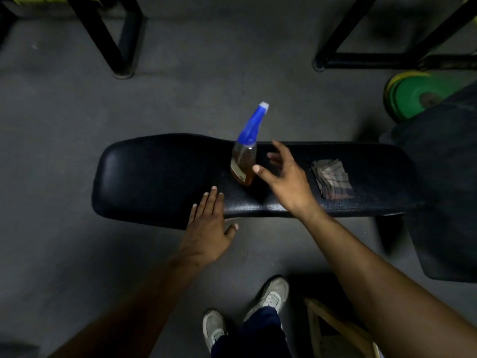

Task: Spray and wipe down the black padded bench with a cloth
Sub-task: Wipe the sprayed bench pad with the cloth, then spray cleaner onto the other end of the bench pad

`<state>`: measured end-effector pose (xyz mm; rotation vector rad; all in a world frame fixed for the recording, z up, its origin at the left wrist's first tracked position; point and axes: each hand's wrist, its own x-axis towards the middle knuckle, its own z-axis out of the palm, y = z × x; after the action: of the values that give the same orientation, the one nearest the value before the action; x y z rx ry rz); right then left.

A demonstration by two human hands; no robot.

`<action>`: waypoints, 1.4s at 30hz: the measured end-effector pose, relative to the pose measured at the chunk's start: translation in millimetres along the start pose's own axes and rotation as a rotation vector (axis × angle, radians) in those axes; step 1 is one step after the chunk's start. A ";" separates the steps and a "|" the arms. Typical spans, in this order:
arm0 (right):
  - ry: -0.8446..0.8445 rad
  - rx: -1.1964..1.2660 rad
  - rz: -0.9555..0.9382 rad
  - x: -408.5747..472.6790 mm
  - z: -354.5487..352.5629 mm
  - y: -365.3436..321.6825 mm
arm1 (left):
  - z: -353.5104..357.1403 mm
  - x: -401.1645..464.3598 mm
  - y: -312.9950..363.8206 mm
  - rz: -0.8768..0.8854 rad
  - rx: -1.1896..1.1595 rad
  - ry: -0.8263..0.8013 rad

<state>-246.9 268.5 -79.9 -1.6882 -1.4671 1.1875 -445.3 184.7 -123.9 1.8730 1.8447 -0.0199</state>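
A black padded bench (pixel 154 177) runs left to right across the middle of the view. A spray bottle (pixel 245 156) with amber liquid and a blue trigger head stands upright near its centre. My right hand (pixel 286 179) hovers just right of the bottle, fingers spread, thumb tip close to the bottle's side, holding nothing. My left hand (pixel 209 223) lies flat and open on the bench's near edge, below and left of the bottle. A folded checked cloth (pixel 331 178) rests on the bench to the right of my right hand.
Black metal frame legs (pixel 113 47) stand on the grey floor beyond the bench, another frame (pixel 361 58) at the far right. Green and yellow weight plates (pixel 418 94) lie at right. A second dark pad (pixel 449 189) adjoins the bench's right end. My shoes (pixel 271 298) and a wooden frame (pixel 335 329) are below.
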 end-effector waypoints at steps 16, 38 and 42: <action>0.101 0.283 -0.232 35.5 38.8 -14.7 | -23.9 49.8 -4.9 -0.066 -0.305 0.016; 0.157 0.480 -0.047 -66.6 38.8 22.6 | 26.9 -1.4 13.9 0.041 -0.588 -0.285; 0.208 0.355 0.011 -79.8 38.3 32.6 | 18.7 -3.2 2.7 0.041 -0.524 -0.257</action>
<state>-266.3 179.8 -105.5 -1.5228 -1.0533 1.1600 -436.8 175.1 -138.1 1.4644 1.4604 0.2078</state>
